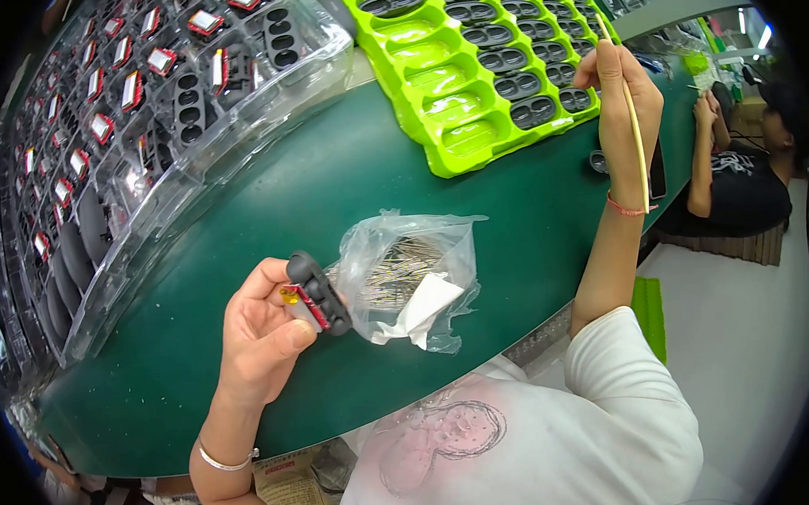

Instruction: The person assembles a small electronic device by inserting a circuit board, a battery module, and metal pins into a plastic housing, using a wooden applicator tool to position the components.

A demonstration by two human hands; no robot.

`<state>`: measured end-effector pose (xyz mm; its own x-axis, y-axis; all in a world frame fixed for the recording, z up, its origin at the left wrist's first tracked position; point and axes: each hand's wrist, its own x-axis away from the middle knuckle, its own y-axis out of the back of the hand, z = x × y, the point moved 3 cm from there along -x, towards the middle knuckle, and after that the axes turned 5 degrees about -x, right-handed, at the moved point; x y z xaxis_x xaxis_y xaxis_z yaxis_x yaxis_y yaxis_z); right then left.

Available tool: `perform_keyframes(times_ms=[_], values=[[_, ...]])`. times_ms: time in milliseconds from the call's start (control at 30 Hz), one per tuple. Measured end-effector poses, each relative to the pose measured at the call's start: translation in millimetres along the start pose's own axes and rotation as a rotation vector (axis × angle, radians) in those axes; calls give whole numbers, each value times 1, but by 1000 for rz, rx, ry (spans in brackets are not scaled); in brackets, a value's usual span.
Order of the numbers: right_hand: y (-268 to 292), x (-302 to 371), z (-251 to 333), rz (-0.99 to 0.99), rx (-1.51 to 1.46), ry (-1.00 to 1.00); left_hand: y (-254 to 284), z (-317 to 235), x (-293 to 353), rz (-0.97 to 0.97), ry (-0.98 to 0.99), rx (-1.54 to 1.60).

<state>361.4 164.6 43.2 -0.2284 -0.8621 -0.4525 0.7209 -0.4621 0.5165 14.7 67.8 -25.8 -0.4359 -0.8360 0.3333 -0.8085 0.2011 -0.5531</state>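
My left hand (261,338) pinches a black plastic housing (320,292) between thumb and fingers, tilted above the table. A small red-edged board with a silvery block (307,308) and yellow bits sits against the housing's near side. Raised at the right, my right hand (627,104) is closed round a thin pale-yellow stick (637,140). The stick's tip points up over the bright green tray (450,159), and its other end reaches past my wrist. Just right of the left hand lies an open clear plastic bag (463,236) with many thin metallic pieces (401,271) and a crumpled white paper (430,299).
Black oval parts fill several pockets of the green tray. Clear plastic trays (260,123) at the far left hold red-edged boards and black housings. A small dark part (598,161) lies near my right wrist. Another person (738,162) sits at the far right.
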Motion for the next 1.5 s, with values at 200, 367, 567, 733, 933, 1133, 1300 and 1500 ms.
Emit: perform_keyframes(times_ms=[200,367,567,733,933,1133,1300,1500], values=[[13,11,-8,295,230,160,2,1,1,67,30,53],[11,15,-5,455,422,444,1,1,0,78,44,45],[3,20,-22,582,402,511,2,2,1,-41,77,-25],[1,22,-28,601,269,500,11,4,-1,124,38,89],[-5,26,-32,582,110,455,9,2,7,107,13,70],[-3,34,-33,401,-167,237,9,1,11,38,62,-20],[-8,48,39,350,-296,196,8,-2,9,104,51,14],[-68,77,103,828,-427,392,9,-1,13,35,21,32]])
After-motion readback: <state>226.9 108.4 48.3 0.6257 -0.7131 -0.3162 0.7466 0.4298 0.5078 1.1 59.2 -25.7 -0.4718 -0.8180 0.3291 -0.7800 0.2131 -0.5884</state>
